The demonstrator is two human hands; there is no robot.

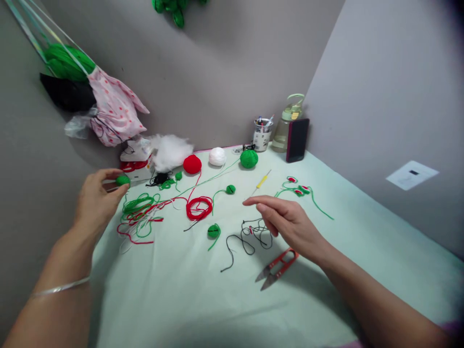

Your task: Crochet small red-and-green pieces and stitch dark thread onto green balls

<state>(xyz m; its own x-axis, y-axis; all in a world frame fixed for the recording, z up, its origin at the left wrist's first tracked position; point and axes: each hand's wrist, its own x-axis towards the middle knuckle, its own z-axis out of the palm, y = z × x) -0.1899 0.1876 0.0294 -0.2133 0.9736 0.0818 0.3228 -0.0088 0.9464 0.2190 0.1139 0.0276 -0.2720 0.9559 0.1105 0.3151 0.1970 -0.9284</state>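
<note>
My left hand [94, 199] pinches a small green crocheted ball [123, 180] above the table's left edge, over a tangle of green and red yarn [139, 216]. My right hand [286, 223] hovers with fingers apart and empty above a loose black thread [245, 238]. Red thread snips [276, 267] lie just below that hand. A small green crocheted piece [213, 231] and another green ball with a tail [230, 189] rest between the hands. A yellow-handled crochet hook [261, 182] lies further back.
Pale green cloth [181, 299] covers the table. At the back stand red [192, 164], white [217, 156] and green [249, 158] yarn balls, white stuffing [169, 152], a pen cup [261, 135], a bottle [286, 126] and a phone [297, 140]. Bags hang on the left wall.
</note>
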